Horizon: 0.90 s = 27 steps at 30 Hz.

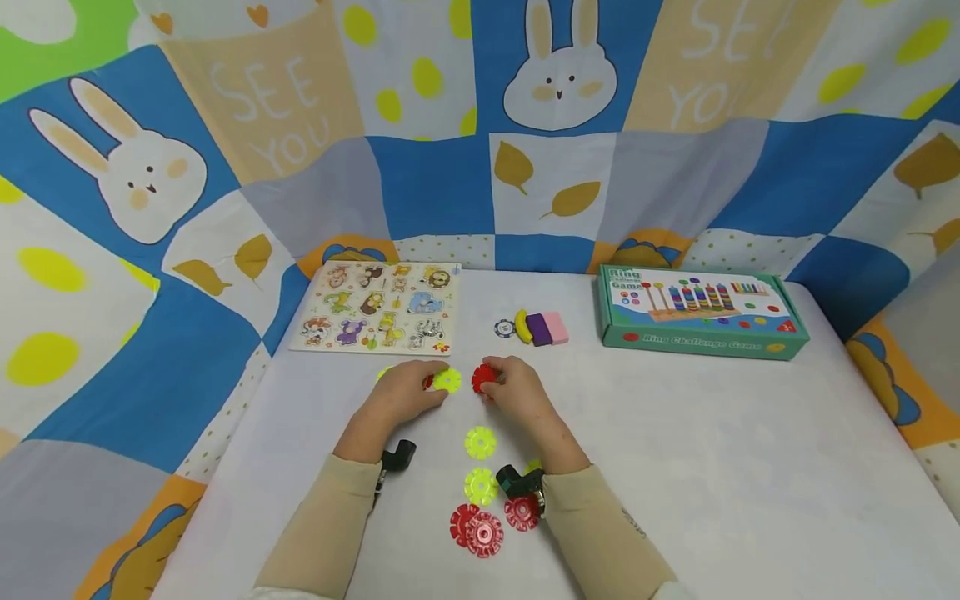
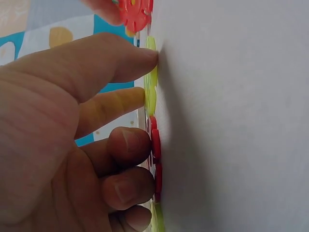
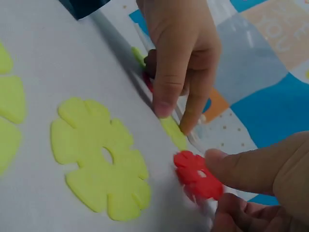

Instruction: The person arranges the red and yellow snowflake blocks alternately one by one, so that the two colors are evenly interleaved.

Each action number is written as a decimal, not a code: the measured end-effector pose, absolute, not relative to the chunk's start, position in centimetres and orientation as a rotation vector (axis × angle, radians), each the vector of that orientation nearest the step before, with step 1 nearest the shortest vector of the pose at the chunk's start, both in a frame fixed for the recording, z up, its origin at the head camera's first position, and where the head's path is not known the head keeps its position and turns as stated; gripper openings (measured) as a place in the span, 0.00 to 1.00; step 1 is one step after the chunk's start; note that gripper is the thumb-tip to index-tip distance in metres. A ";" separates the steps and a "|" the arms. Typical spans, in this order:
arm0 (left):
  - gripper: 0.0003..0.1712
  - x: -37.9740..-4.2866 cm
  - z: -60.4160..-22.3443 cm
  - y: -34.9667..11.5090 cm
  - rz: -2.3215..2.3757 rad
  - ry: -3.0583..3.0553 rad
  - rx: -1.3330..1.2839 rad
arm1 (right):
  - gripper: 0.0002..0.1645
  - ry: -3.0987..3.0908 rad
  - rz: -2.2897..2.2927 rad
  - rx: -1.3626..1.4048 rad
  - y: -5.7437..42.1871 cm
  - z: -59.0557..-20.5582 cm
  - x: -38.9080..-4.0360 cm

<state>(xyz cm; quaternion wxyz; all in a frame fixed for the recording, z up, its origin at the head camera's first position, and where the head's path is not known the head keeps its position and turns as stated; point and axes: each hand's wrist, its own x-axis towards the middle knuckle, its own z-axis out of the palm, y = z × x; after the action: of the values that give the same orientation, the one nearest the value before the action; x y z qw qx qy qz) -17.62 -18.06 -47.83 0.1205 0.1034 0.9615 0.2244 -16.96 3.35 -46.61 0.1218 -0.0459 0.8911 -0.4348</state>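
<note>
My right hand [image 1: 522, 393] pinches a red flower-shaped disc [image 1: 480, 376] between thumb and fingers, held tilted close to the left hand. With thumb and index finger my left hand [image 1: 403, 393] holds a yellow flower disc [image 1: 448, 377] at the table surface. Its curled other fingers rest against red discs [image 2: 156, 145] in the same row. A further yellow disc [image 1: 382, 372] peeks out left of that hand, mostly hidden. Nearer me lie two yellow discs [image 1: 480, 432] one behind the other. In the right wrist view the red disc [image 3: 187, 169] overlaps the row's yellow end [image 3: 173, 133].
Red discs [image 1: 484, 542] lie near the front, partly overlapping, another [image 1: 522, 517] under the right wrist camera. Behind stand an animal puzzle board [image 1: 378, 308], a blue-white chip [image 1: 505, 327], yellow, purple and pink pieces [image 1: 538, 329], and a green game box [image 1: 701, 321]. Patterned cloth hangs behind.
</note>
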 end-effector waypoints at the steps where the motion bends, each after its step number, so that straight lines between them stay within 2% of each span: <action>1: 0.30 -17.6 -47.7 -18.0 0.642 2.813 0.308 | 0.28 2.631 -1.229 -0.147 3.2 -46.6 -16.9; 9: 0.29 -17.4 -47.1 -18.0 0.616 2.841 0.357 | 0.20 2.802 -1.000 -0.143 2.9 -47.0 -16.5; 16: 0.29 -17.5 -47.3 -17.7 0.623 2.836 0.370 | 0.21 2.845 -0.966 -0.085 2.6 -47.4 -16.4; 27: 0.31 -16.9 -47.3 -14.5 0.725 2.833 0.372 | 0.18 2.776 -1.030 -0.184 3.7 -47.2 -16.8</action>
<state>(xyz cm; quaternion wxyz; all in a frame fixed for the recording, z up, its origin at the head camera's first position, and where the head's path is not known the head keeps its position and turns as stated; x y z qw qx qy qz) -16.93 -14.52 -47.25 0.0968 0.1257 0.9565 0.2448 -16.85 3.73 -47.25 0.0871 -0.0618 0.9322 -0.3459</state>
